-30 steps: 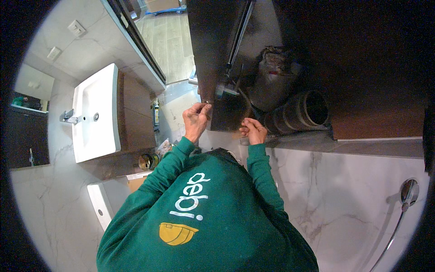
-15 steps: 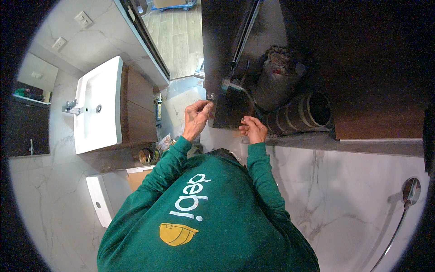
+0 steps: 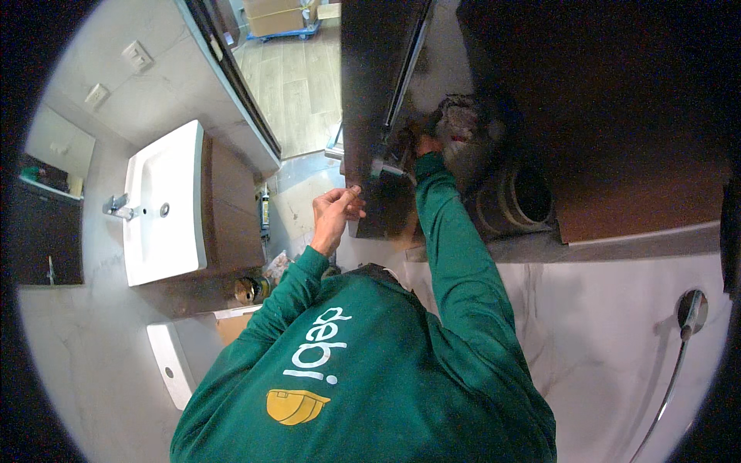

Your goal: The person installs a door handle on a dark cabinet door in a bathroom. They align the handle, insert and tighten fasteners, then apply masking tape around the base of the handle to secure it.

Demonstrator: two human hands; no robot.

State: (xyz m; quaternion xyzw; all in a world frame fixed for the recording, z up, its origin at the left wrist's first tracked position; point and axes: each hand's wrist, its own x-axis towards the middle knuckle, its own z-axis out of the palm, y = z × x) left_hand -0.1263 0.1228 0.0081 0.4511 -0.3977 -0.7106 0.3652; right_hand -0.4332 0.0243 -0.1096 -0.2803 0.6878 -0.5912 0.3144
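My left hand (image 3: pixel 333 215) is raised by the edge of a dark brown panel (image 3: pixel 377 208), its thumb and forefinger pinched together. Whatever lies between those fingertips is too small to make out. Farther forward, my right hand (image 3: pixel 428 145) reaches into a dim recess, beside a wrapped grey pipe (image 3: pixel 467 158) with a ragged top. Shadow hides its fingers, so their grip does not show. A silver metal fitting (image 3: pixel 388 170) sits on the panel just below and left of my right hand.
A wide ribbed duct (image 3: pixel 502 202) lies open-ended right of my right sleeve. On the left are a white washbasin (image 3: pixel 166 208), a sealant tube (image 3: pixel 265 208) and an open can (image 3: pixel 247 290). A shower hose (image 3: pixel 670 393) hangs at the right. Boxes (image 3: pixel 282 17) stand on a blue dolly beyond the doorway.
My right hand has moved forward from near my left hand into the dark recess. My left hand stays near the panel's edge, fingers still pinched. The view has shifted slightly.
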